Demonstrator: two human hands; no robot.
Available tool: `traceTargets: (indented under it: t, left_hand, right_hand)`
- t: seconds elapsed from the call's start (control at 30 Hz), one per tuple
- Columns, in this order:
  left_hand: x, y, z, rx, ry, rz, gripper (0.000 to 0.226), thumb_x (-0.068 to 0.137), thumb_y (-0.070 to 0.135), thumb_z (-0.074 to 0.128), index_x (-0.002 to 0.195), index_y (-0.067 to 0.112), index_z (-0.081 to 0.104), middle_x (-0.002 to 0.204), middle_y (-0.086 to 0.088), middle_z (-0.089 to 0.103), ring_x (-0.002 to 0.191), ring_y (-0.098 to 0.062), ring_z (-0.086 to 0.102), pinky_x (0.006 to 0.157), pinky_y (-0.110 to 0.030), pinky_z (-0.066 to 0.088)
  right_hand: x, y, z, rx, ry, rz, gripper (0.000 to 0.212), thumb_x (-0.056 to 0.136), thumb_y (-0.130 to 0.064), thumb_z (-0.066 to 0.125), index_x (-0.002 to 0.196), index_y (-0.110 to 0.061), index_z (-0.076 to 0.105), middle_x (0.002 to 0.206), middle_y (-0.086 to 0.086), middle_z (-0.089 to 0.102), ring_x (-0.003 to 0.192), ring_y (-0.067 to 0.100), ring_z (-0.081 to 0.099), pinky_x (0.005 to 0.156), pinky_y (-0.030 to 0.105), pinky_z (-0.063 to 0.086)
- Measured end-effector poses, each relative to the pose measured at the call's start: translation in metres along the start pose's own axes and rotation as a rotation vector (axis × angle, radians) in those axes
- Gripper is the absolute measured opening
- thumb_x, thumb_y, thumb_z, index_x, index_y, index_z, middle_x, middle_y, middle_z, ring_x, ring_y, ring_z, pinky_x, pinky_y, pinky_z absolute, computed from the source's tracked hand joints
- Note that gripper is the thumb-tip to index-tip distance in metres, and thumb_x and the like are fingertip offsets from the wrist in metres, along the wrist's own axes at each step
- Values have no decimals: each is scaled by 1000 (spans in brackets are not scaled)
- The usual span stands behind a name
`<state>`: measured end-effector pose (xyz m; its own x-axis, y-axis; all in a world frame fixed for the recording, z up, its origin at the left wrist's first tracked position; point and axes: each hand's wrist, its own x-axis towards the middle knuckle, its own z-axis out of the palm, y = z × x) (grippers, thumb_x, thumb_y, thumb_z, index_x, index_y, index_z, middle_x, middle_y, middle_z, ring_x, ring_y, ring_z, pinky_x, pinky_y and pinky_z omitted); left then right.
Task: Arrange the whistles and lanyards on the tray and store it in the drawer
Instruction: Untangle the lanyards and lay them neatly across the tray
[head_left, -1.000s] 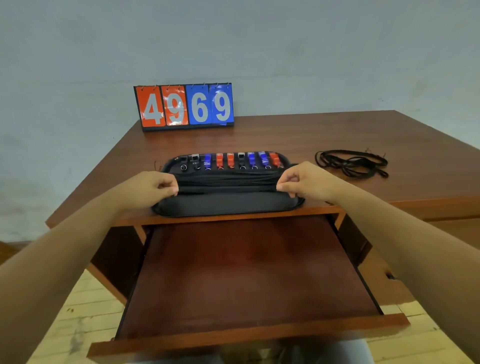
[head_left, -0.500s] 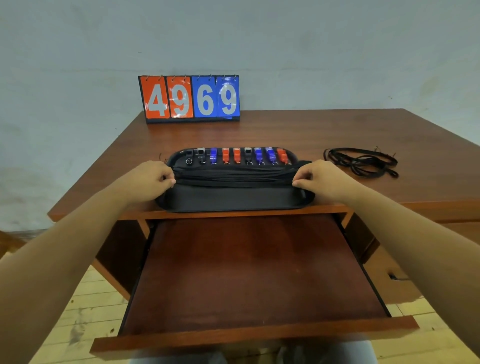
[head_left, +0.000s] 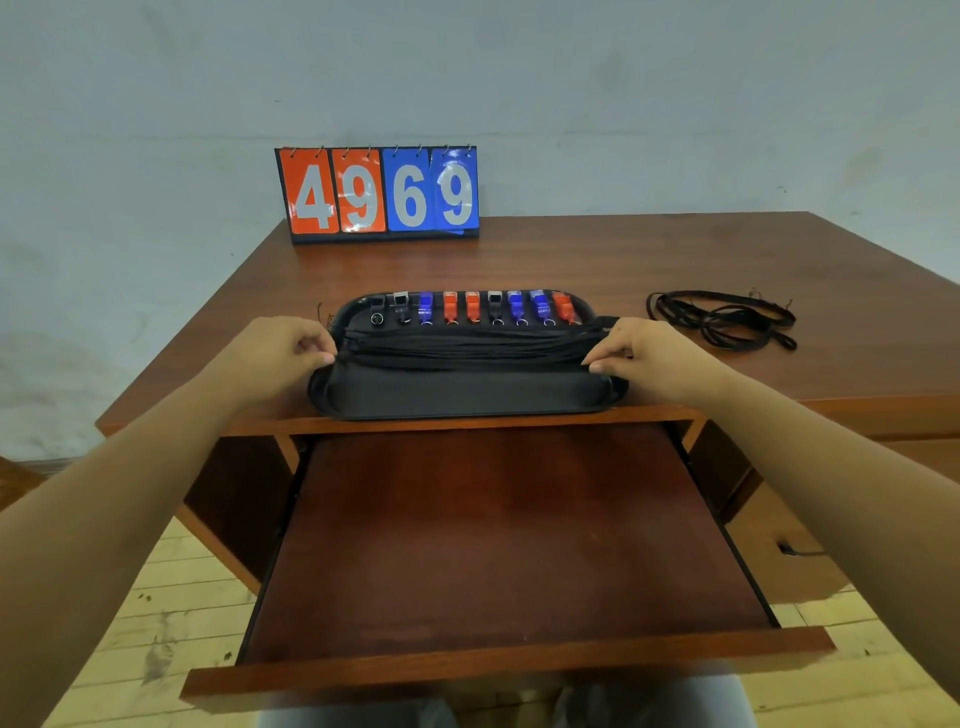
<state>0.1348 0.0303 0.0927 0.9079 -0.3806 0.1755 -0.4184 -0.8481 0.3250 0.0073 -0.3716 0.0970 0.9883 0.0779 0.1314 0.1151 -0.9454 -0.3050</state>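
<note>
The tray (head_left: 467, 402) sits at the table's (head_left: 623, 260) front edge above the open drawer (head_left: 509, 545), with whistles (head_left: 472, 306) along its far side. Left hand (head_left: 275, 353) and right hand (head_left: 649, 353) each pinch an end of the lanyards (head_left: 467, 345) bundled across it. A tug could tip it off, and the loose lanyards (head_left: 722, 319) towards the right edge may get forgotten. The scoreboard (head_left: 379, 192) reads 4969.

scoreboard (head_left: 377, 193) | orange cards: 4, 9 | blue cards: 6, 9

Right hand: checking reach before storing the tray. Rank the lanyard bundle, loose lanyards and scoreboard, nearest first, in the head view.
1. Lanyard bundle, pinched by the right hand.
2. Loose lanyards, on the table, right.
3. Scoreboard, far back left.
</note>
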Motion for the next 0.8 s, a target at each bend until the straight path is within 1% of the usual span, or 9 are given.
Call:
traceTargets:
  t: [0.1, 0.17, 0.23, 0.33, 0.4, 0.47, 0.53, 0.63, 0.8]
  left_hand:
    - [0, 2, 0, 26, -19, 28, 6, 92, 20, 67, 89, 23, 70, 86, 8, 62, 82, -7, 56, 70, -21, 38]
    - [3, 3, 0, 32, -48, 36, 7, 91, 19, 67, 86, 22, 72, 84, 10, 62, 78, -3, 55, 64, -15, 36]
    - [6, 4, 1, 44, -94, 28, 9, 90, 19, 68, 84, 23, 73, 84, 9, 64, 78, -3, 56, 63, -14, 37]
    - [12, 2, 3, 59, -150, 24, 10, 88, 18, 68, 82, 23, 74, 86, 7, 66, 79, -5, 57, 63, -16, 39]
    - [15, 2, 3, 68, -155, 28, 11, 87, 16, 68, 81, 23, 74, 83, 5, 66, 79, -7, 58, 62, -18, 39]
    - [18, 1, 3, 93, -153, 27, 11, 87, 16, 68, 80, 24, 72, 84, 3, 64, 82, -13, 60, 66, -23, 41]
    - [19, 3, 3, 129, -143, 25, 10, 88, 17, 68, 82, 24, 71, 86, 4, 60, 84, -15, 59, 71, -26, 40]
    - [21, 6, 5, 154, -121, 21, 9, 89, 17, 67, 85, 24, 70, 86, 5, 55, 80, -12, 54, 74, -27, 39]
    - [19, 9, 8, 133, -105, 10, 11, 91, 14, 64, 84, 22, 69, 86, 5, 55, 80, -11, 55, 74, -27, 40]
  right_hand:
    - [-2, 3, 0, -18, -11, 3, 23, 95, -15, 66, 115, -20, 76, 88, -27, 49, 82, -6, 50, 90, 24, 43]
    - [-2, 4, -1, -15, 3, 7, 22, 96, -14, 65, 115, -18, 76, 88, -26, 48, 81, -7, 49, 87, 18, 42]
    - [-1, 4, -1, -14, 27, 21, 21, 96, -13, 65, 113, -17, 77, 87, -24, 49, 79, -6, 50, 77, 7, 39]
    - [0, 4, -2, -8, 29, 55, 19, 96, -13, 65, 110, -15, 77, 85, -24, 49, 78, -6, 50, 70, 4, 35]
    - [1, 7, -2, 4, 26, 80, 19, 95, -14, 66, 110, -16, 77, 85, -24, 48, 77, -7, 49, 76, 7, 37]
    - [2, 10, -1, 17, 18, 103, 19, 95, -16, 67, 111, -17, 77, 85, -25, 50, 77, -8, 49, 86, 19, 43]
    - [4, 13, 1, 27, 22, 119, 18, 94, -18, 68, 110, -18, 78, 88, -22, 59, 78, -7, 52, 91, 27, 49]
    - [8, 16, 4, 68, 45, 170, 17, 94, -19, 69, 108, -19, 78, 99, -7, 70, 86, 0, 58, 89, 26, 48]
    - [14, 20, 9, 143, 111, 238, 13, 94, -21, 68, 103, -21, 78, 102, -1, 73, 93, 9, 61, 83, 25, 44]
